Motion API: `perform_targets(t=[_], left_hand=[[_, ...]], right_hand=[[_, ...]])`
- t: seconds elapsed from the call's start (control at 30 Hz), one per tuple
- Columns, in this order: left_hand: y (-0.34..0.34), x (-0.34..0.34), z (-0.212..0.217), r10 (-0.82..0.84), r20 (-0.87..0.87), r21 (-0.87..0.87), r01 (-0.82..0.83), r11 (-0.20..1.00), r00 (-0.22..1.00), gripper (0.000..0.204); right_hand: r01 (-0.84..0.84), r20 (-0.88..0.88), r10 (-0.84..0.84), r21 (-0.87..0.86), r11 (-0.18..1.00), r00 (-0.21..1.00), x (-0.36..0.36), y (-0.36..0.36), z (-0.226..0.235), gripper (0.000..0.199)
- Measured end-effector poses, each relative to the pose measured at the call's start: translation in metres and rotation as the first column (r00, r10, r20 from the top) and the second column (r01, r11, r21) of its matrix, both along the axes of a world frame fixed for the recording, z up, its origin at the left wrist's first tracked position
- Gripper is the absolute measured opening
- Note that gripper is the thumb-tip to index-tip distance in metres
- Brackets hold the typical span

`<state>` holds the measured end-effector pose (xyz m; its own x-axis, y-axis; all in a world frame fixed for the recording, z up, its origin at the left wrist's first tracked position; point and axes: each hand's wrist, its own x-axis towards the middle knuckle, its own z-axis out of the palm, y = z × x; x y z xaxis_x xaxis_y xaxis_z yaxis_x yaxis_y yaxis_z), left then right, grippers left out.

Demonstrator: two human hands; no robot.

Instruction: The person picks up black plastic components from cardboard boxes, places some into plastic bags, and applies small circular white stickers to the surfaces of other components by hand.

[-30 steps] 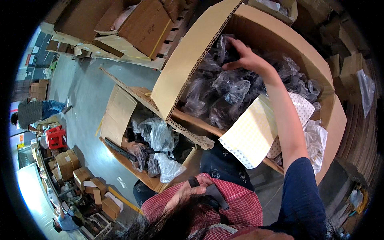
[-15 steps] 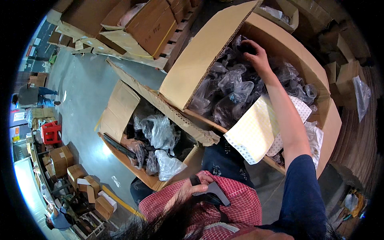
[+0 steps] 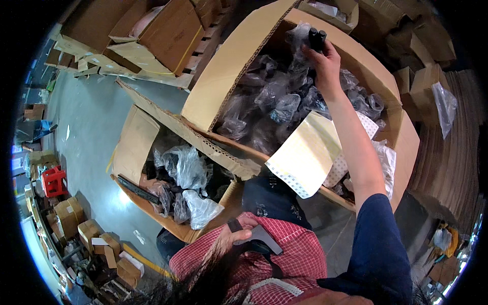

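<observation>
At the far left corner of the large carton [image 3: 363, 63], the right hand [image 3: 326, 61] is up over the heap, thumb and fingers clamped on a pair of short black tubes [image 3: 316, 38]. A clear bag [image 3: 299, 38] bunches against the thumb side; cannot tell whether the tubes sit inside it or only next to it. Left hand [image 3: 238, 235] is low over the red checked apron [image 3: 300, 249], fingers closed on a dark grip piece [image 3: 264, 239] with a curved grey arm pointing right. Below the right hand, dark parts in clear plastic bags [image 3: 277, 96] fill the carton; a pale sheet [image 3: 305, 152] overhangs its near edge, and a white bag [image 3: 385, 165] bulges at the near right corner. Beside it, the smaller carton [image 3: 133, 136] carries more bags [image 3: 185, 165], plus a black bar [image 3: 137, 189] along its left edge. On handling: the tubes look hard and smooth, so a full finger wrap should serve better than a tip pinch. Best to lift clear of the far edge, keep loose film from snagging neighbouring bags, and hold the left piece flat and steady. Forearm passes close above the sheet; worth keeping the elbow high.
</observation>
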<state>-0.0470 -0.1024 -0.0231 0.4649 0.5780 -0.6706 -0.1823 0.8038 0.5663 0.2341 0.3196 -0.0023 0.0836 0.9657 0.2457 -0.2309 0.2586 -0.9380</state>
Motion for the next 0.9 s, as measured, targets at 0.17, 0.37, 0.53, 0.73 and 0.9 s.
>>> perform_targets(t=[0.17,0.37,0.53,0.73,0.9], left_hand=[[-0.001,0.002,0.007,-0.009,-0.073,0.014,0.01,1.0,0.997,0.05],[-0.001,0.004,0.012,0.072,0.007,-0.067,-0.072,0.995,0.997,0.046],[0.002,0.005,0.024,0.116,0.062,-0.16,-0.105,0.981,0.991,0.045],[0.002,0.007,0.029,0.167,0.092,-0.185,-0.148,0.971,0.982,0.042],[0.001,0.008,0.031,0.174,0.106,-0.184,-0.153,0.971,0.979,0.042]], right_hand=[[0.042,0.014,-0.04,-0.219,0.975,0.999,-0.003,-0.021,0.03,0.032],[0.013,0.067,0.014,-0.383,0.923,0.998,-0.009,-0.067,0.079,0.031],[-0.124,-0.064,0.107,-0.419,0.9,0.992,-0.01,-0.094,0.099,0.033],[-0.214,-0.156,0.16,-0.436,0.874,0.975,-0.013,-0.114,0.117,0.036],[-0.343,-0.307,0.234,-0.374,0.862,0.923,-0.015,-0.118,0.118,0.036]])
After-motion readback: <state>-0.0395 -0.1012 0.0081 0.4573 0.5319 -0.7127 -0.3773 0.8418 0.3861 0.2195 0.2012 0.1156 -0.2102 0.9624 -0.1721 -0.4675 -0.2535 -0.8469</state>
